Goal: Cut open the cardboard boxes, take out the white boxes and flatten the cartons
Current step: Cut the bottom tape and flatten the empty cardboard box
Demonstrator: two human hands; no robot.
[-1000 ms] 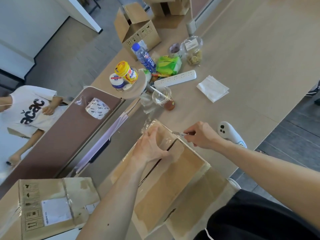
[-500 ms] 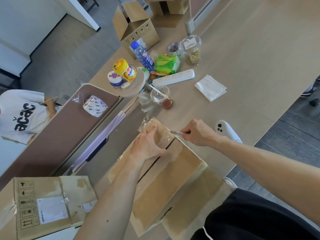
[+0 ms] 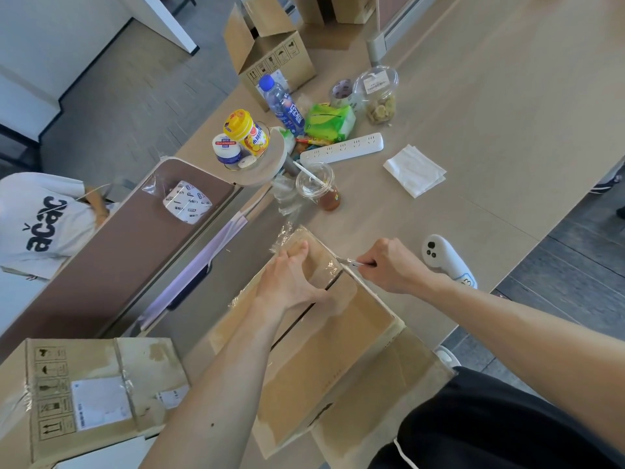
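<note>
- Carton (image 3: 324, 336) lies lower centre of frame, taped shut
- Left hand (image 3: 292, 279) presses its top — fingers curled on the far flap
- Right hand (image 3: 392, 265) grips a knife (image 3: 351, 263); blade at the carton's far right edge

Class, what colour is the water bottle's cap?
The cap is blue, best seen in the head view.

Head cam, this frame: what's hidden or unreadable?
All head view:
- Inside of the cardboard box: flaps down, left hand pressing on top.
- Cutting tool: handle buried in right hand, tip too small to identify.
- Second carton: cropped by the left edge, label print too small.
</note>
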